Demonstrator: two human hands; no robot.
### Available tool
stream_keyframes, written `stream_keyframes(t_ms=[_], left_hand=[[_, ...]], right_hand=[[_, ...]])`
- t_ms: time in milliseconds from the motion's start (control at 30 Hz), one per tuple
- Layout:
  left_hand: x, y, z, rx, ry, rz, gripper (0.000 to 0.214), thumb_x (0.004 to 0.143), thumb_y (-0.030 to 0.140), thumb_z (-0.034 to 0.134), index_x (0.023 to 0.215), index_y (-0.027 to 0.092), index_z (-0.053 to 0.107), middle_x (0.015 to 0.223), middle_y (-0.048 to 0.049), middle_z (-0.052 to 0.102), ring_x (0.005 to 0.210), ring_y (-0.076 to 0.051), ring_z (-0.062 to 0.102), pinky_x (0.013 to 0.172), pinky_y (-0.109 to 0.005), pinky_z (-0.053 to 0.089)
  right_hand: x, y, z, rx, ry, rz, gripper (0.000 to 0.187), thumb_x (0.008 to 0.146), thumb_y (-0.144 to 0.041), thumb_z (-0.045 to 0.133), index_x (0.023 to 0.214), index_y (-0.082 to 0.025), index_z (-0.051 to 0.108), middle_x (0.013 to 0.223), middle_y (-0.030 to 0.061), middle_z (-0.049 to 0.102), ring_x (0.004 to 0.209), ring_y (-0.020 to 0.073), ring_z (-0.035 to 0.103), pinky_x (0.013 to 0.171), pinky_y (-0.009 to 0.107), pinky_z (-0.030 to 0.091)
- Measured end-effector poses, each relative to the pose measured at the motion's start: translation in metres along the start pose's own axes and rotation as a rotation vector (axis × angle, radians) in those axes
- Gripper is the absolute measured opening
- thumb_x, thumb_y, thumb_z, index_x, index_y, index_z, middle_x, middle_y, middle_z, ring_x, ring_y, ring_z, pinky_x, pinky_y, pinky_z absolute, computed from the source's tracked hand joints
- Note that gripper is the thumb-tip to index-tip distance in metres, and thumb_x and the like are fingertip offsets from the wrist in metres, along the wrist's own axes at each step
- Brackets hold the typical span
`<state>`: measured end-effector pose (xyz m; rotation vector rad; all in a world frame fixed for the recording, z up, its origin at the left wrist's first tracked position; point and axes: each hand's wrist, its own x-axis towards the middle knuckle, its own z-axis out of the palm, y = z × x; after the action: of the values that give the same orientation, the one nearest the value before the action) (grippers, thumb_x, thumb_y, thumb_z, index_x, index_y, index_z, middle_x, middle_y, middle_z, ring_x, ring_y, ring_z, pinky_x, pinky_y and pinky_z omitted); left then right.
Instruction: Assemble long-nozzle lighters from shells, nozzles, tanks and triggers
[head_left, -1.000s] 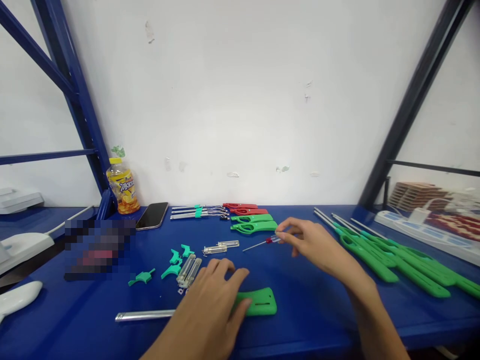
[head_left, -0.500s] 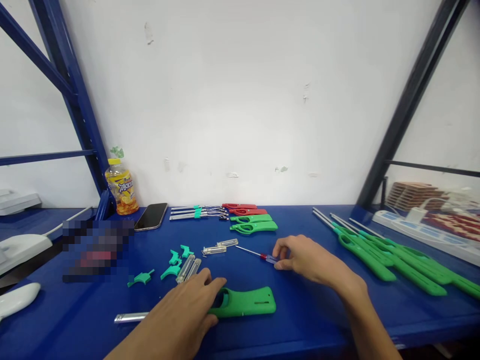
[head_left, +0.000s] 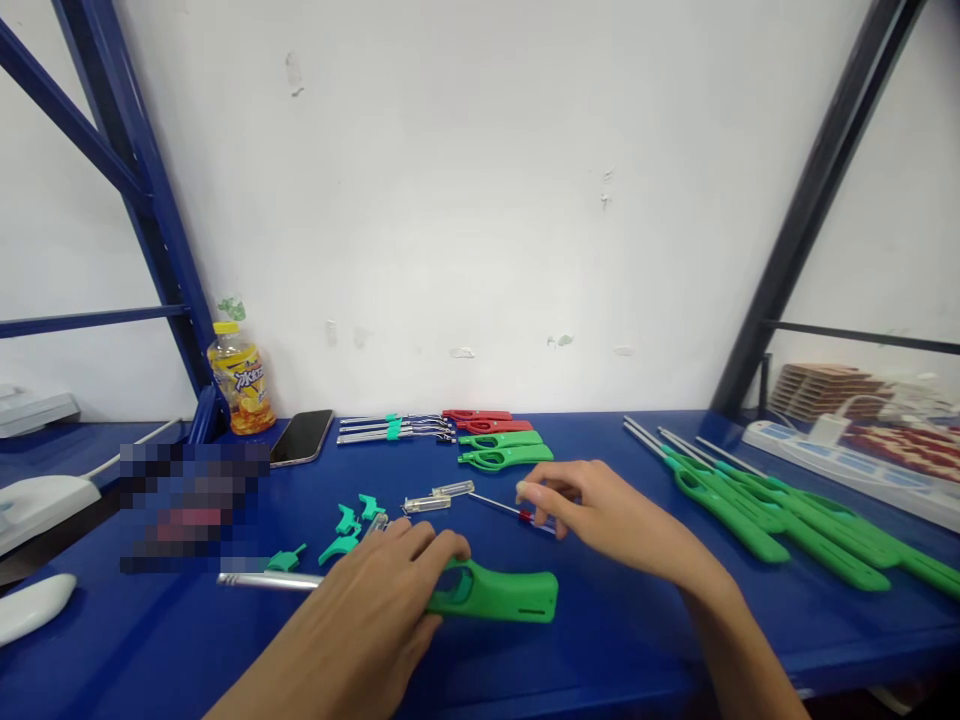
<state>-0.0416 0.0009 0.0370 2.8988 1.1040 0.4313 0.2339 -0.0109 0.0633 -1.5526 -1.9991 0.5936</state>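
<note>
My left hand [head_left: 390,590] is closed around a long green-handled lighter [head_left: 499,595] near its trigger loop, and the lighter's metal tube [head_left: 262,580] sticks out to the left over the blue table [head_left: 600,640]. My right hand [head_left: 600,515] pinches a small screwdriver [head_left: 510,510] with a red and clear handle, its thin shaft pointing left toward two small metal parts [head_left: 439,496]. Teal trigger pieces [head_left: 345,530] lie just left of my left hand.
Green and red lighter shells [head_left: 499,440] and metal tubes [head_left: 394,428] lie in a row at the back. Several assembled green lighters [head_left: 780,510] lie at the right, near a power strip [head_left: 847,460]. A phone [head_left: 302,437] and a yellow drink bottle [head_left: 240,375] stand back left.
My right hand picked up the screwdriver and drew it nearer and to the left. My left hand shifted from resting on the green lighter to gripping and lifting it slightly.
</note>
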Motion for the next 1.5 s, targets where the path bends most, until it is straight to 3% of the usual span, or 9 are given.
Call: stream_keyframes(t_ms=[267, 433, 600, 700, 833, 967, 1167, 1333, 1500], left_hand=[[0.010, -0.007, -0.010, 0.064, 0.473, 0.183, 0.026, 0.097, 0.009, 0.051, 0.110, 0.028, 0.062, 0.091, 0.0013, 0.073, 0.076, -0.022, 0.073, 0.068, -0.031, 0.058], [0.013, -0.010, -0.010, 0.056, 0.547, 0.107, 0.026, 0.098, 0.010, 0.041, 0.092, 0.024, 0.062, 0.103, -0.0044, 0.068, 0.069, -0.015, 0.070, 0.058, -0.025, 0.053], [0.012, -0.016, -0.012, -0.040, 0.510, 0.130, 0.027, 0.103, 0.011, 0.044, 0.107, 0.027, 0.065, 0.104, 0.0010, 0.074, 0.080, -0.015, 0.076, 0.072, -0.024, 0.057], [0.011, -0.013, -0.012, -0.070, 0.616, 0.150, 0.025, 0.105, 0.011, 0.048, 0.115, 0.028, 0.064, 0.107, 0.0022, 0.075, 0.089, -0.014, 0.076, 0.079, -0.023, 0.056], [0.009, -0.010, -0.010, 0.003, 0.741, 0.157, 0.036, 0.106, 0.011, 0.052, 0.136, 0.029, 0.060, 0.119, -0.0018, 0.074, 0.098, -0.016, 0.074, 0.088, -0.027, 0.057], [0.007, -0.016, -0.009, 0.040, 0.792, 0.191, 0.035, 0.105, 0.007, 0.053, 0.133, 0.027, 0.064, 0.121, -0.0043, 0.073, 0.105, -0.017, 0.073, 0.092, -0.029, 0.058], [0.010, -0.018, -0.005, 0.031, 0.825, 0.215, 0.034, 0.105, 0.005, 0.053, 0.128, 0.025, 0.065, 0.120, -0.0041, 0.073, 0.111, -0.018, 0.071, 0.096, -0.030, 0.059], [0.015, -0.012, -0.005, 0.097, 0.865, 0.121, 0.038, 0.104, 0.007, 0.055, 0.137, 0.024, 0.062, 0.142, -0.0119, 0.059, 0.145, -0.033, 0.048, 0.113, -0.053, 0.050], [0.013, -0.015, -0.004, 0.003, 0.807, 0.135, 0.031, 0.104, 0.005, 0.050, 0.121, 0.024, 0.066, 0.133, -0.0099, 0.059, 0.130, -0.026, 0.055, 0.105, -0.044, 0.054]], right_hand=[[-0.010, -0.014, 0.000, 0.158, -0.191, -0.174, 0.045, 0.111, -0.052, 0.047, 0.098, -0.021, 0.078, 0.089, 0.0013, 0.079, 0.079, 0.0183, 0.072, 0.078, 0.029, 0.051], [-0.009, -0.015, -0.003, 0.217, -0.038, -0.083, 0.034, 0.099, -0.057, 0.068, 0.111, -0.026, 0.079, 0.089, 0.0001, 0.074, 0.075, 0.0168, 0.068, 0.070, 0.027, 0.050], [-0.009, -0.011, -0.008, 0.377, 0.141, -0.083, 0.037, 0.091, -0.055, 0.079, 0.112, -0.026, 0.077, 0.102, 0.0023, 0.074, 0.086, 0.0187, 0.068, 0.072, 0.028, 0.052], [-0.011, -0.011, -0.005, 0.581, 0.167, -0.107, 0.034, 0.090, -0.050, 0.083, 0.110, -0.025, 0.073, 0.085, -0.0012, 0.069, 0.073, 0.0127, 0.063, 0.061, 0.021, 0.048], [-0.015, -0.021, 0.004, 0.929, -0.005, -0.149, 0.030, 0.098, -0.050, 0.074, 0.110, -0.024, 0.067, 0.087, -0.0009, 0.064, 0.066, 0.0094, 0.062, 0.046, 0.014, 0.040], [-0.018, -0.033, 0.010, 1.104, -0.265, -0.196, 0.034, 0.100, -0.042, 0.071, 0.128, -0.025, 0.064, 0.097, 0.0039, 0.069, 0.066, 0.0098, 0.069, 0.041, 0.010, 0.039], [-0.016, -0.032, 0.023, 1.358, -0.431, -0.223, 0.060, 0.084, -0.030, 0.079, 0.141, -0.025, 0.059, 0.109, 0.0088, 0.075, 0.060, 0.0093, 0.065, 0.040, 0.014, 0.036], [-0.015, -0.036, 0.026, 1.355, -0.166, -0.125, 0.048, 0.073, -0.016, 0.086, 0.117, -0.025, 0.069, 0.117, 0.0067, 0.073, 0.053, 0.0026, 0.043, 0.043, 0.017, 0.027], [-0.018, -0.037, 0.011, 1.312, 0.197, -0.069, 0.051, 0.073, -0.015, 0.087, 0.120, -0.027, 0.069, 0.118, 0.0060, 0.070, 0.054, 0.0009, 0.028, 0.048, 0.018, 0.022]])
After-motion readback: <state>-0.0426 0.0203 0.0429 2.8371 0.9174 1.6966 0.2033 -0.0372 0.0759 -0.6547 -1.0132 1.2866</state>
